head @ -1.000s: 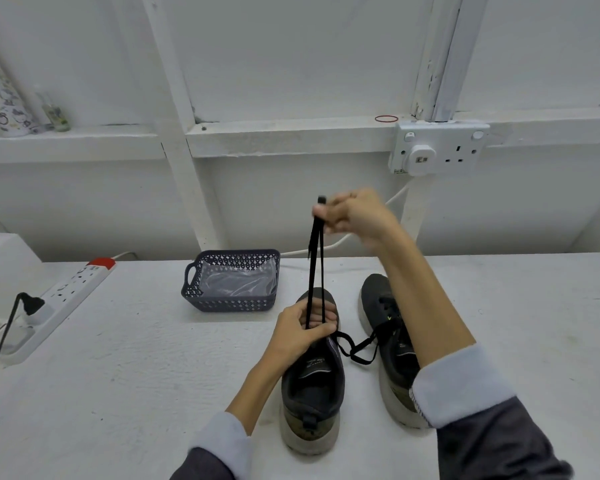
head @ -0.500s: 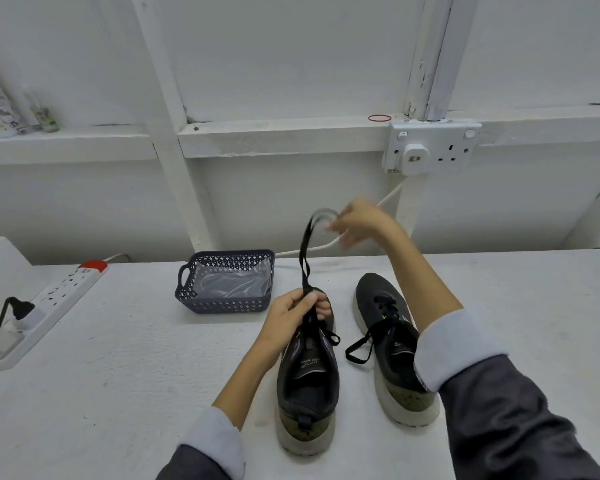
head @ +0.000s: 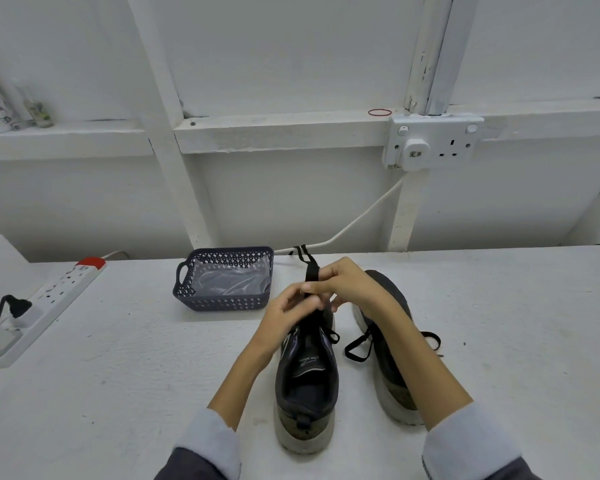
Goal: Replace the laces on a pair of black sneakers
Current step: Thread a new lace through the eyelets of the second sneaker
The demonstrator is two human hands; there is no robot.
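Both hands are on the lace, right over the toe end of the near black mesh sneaker with the pale scuffed sole (head: 307, 375). It stands heel toward the person on the white painted table (head: 118, 375). The right hand (head: 347, 285) pinches the flat black fabric lace (head: 310, 271) doubled, its two strands poking up past the fingers. The left hand (head: 284, 317) curls round the same lace just below, down at the eyelets (old lace or fresh one, can't tell).

That lace looks light, limp and a bit slick, with no stiffness to push with. My call: take it close to the tip and feed that through, the other hand pinning the soft upper so the shoe doesn't fold or skid.

The second black sneaker (head: 392, 386) sits just beside on the right, partly under the right forearm. Its own lace loop (head: 355, 358) spills onto the table between the two shoes, and that's the likely tangle.

Behind the shoes sits a dark lattice plastic basket (head: 222, 301) with clear film inside. Off to the left lies a white power strip with a red switch (head: 59, 289), and a white cable (head: 361, 216) drops from the wall socket (head: 433, 143). None of these crowd the hands.
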